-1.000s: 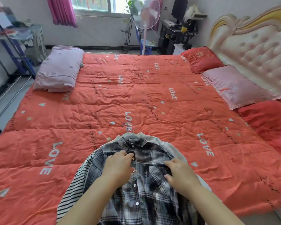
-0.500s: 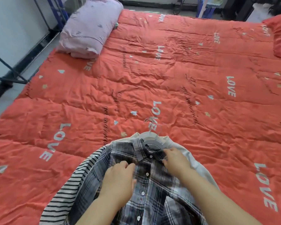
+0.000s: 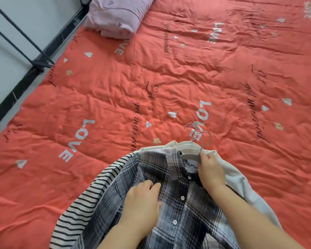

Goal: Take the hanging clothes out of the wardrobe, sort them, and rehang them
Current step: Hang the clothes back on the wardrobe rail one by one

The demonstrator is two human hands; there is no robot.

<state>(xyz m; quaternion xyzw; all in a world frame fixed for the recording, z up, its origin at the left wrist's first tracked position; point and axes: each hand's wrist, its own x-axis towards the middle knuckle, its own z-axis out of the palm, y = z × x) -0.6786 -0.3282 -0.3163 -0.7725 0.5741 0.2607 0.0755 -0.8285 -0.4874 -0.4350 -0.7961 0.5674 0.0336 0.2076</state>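
Note:
A pile of clothes lies on the red quilt [image 3: 115, 97] at the near edge of the bed. On top is a grey and black plaid shirt [image 3: 183, 209], buttoned. Under it on the left shows a black-and-white striped garment [image 3: 83, 203], on the right a white garment [image 3: 241, 184]. White hangers [image 3: 188, 150] with metal hooks [image 3: 197, 132] stick out at the collars. My right hand [image 3: 211, 169] pinches the top hanger at the shirt's neck. My left hand [image 3: 142, 202] rests flat on the shirt's left chest, fingers slightly curled, holding nothing.
A lilac pillow [image 3: 118, 15] lies at the quilt's far left corner. A black metal rack frame [image 3: 34, 56] stands against the grey floor left of the bed. The quilt stretches wide beyond the pile.
The view tipped further down and closer to the bed. My right hand moved up from the shirt front to the collar and took hold of the hanger. My left hand stayed on the shirt.

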